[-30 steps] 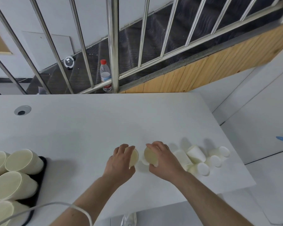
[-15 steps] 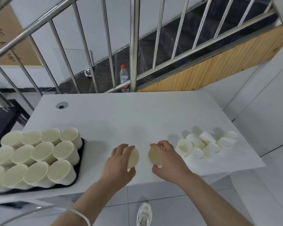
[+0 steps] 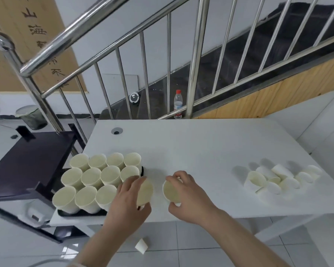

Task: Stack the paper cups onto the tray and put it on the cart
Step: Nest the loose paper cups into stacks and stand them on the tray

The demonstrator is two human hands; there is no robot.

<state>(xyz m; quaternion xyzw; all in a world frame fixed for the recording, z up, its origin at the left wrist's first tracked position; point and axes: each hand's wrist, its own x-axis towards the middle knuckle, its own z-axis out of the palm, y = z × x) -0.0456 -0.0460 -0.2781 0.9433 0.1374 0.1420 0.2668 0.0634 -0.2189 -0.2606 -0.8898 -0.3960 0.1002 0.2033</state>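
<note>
Still on the stacking step. Left hand (image 3: 126,201) with grip round one paper cup (image 3: 145,191), right hand (image 3: 183,195) round another (image 3: 171,191), both near the worktop's (image 3: 201,147) front edge. Black tray (image 3: 142,170) at nine o'clock, nearly full. Next: set both cups down gently.

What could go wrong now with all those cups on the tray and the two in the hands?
The tray looks almost full, so the cup in the left hand might bump its neighbours and tip them. The tray sits near the table's front edge, so a nudge could slide it off. One cup already lies on the floor, and the loose pile on the right could roll too.
</note>
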